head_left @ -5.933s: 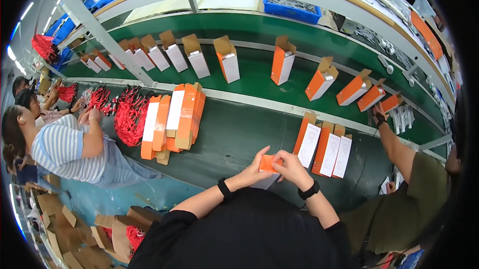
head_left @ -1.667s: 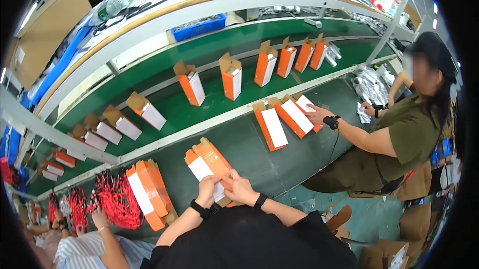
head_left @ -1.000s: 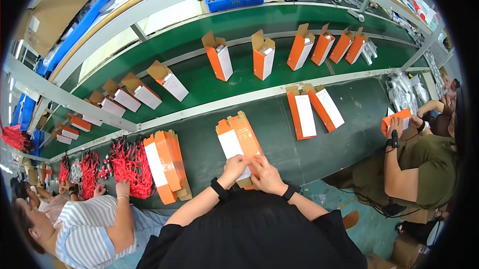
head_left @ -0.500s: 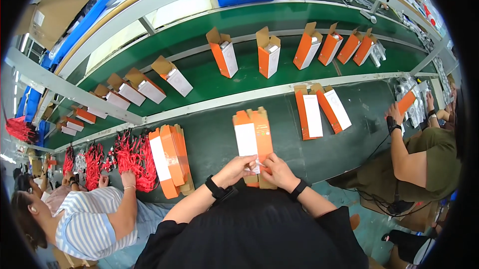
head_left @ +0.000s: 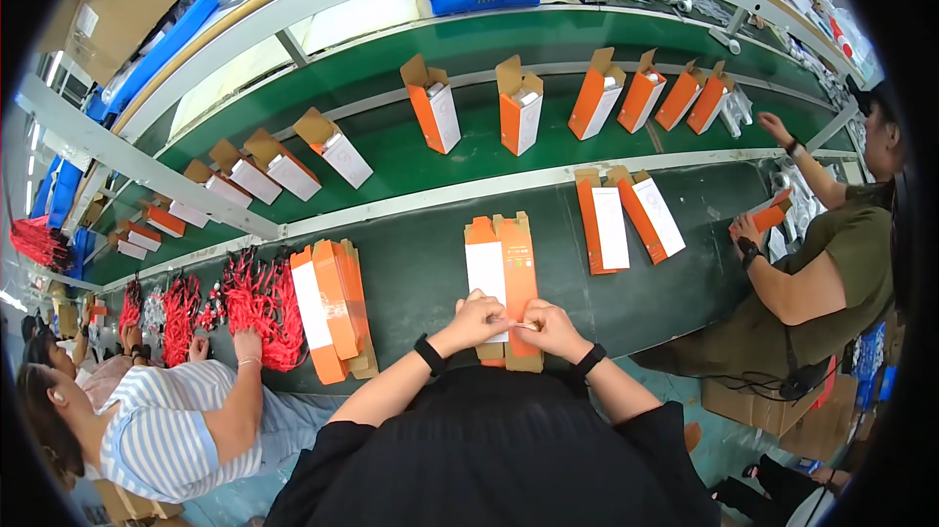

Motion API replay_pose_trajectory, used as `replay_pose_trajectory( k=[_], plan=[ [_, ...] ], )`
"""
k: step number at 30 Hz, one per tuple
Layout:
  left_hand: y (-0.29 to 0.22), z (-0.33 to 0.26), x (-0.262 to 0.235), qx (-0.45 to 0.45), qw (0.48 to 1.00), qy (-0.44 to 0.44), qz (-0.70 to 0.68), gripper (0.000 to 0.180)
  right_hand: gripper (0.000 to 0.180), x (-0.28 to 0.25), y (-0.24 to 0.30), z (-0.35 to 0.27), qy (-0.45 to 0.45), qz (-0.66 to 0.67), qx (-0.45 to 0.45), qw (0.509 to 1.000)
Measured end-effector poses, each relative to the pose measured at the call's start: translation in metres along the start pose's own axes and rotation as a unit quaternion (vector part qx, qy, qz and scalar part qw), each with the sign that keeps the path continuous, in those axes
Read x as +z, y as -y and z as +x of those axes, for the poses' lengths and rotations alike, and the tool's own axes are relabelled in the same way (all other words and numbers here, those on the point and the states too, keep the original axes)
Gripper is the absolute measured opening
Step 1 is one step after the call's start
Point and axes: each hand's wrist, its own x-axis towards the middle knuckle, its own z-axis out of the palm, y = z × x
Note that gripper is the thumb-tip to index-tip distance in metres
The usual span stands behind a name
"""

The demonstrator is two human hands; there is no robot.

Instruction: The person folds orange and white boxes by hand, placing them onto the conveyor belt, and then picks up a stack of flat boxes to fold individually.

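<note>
Both my hands are closed in a pinch, fingertips meeting over the lower part of a flattened orange-and-white carton (head_left: 519, 273). My left hand (head_left: 473, 320) and my right hand (head_left: 551, 330) grip a small thin white strip (head_left: 526, 326) between them. Fingers cover most of the strip, so its exact kind is hidden. The carton lies on the dark table right in front of me, its brown flaps showing at the far and near ends.
To the left lies a stack of folded orange cartons (head_left: 337, 307), beside red lanyards (head_left: 259, 302). Two open boxes (head_left: 608, 224) stand to the right. More filled boxes (head_left: 435, 114) line the green conveyor (head_left: 381, 175). Co-workers sit on both sides; the right one holds an orange carton (head_left: 768, 217).
My hands remain over the carton, fingertips drawn closer around the strip. On the right, the co-worker has leaned in and stretched one hand toward the conveyor, carrying the orange carton lower.
</note>
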Motion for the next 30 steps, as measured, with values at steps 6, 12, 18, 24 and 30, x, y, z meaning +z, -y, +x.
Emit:
replay_pose_trajectory(
  k=[6, 12, 18, 24, 30],
  plan=[
    [-0.002, -0.009, -0.015, 0.049, 0.995, 0.067, -0.053, 0.036, 0.038, -0.02, -0.004, -0.004, 0.073, 0.115, 0.02, 0.99],
    [0.009, -0.025, -0.031, 0.11, 0.98, 0.08, -0.146, 0.04, 0.047, -0.023, -0.013, 0.01, 0.152, 0.131, -0.001, 0.98],
    [0.018, -0.032, -0.033, 0.01, 0.998, 0.056, -0.042, 0.034, 0.047, -0.026, -0.005, 0.034, 0.188, -0.01, 0.019, 0.982],
    [0.0, -0.025, -0.009, 0.032, 0.994, -0.102, -0.026, 0.035, 0.043, 0.014, -0.04, 0.04, -0.095, 0.05, 0.071, 0.992],
    [0.003, -0.043, -0.012, -0.106, 0.972, -0.038, -0.207, 0.033, 0.024, 0.014, -0.043, 0.051, -0.09, -0.207, -0.087, 0.97]
  ],
)
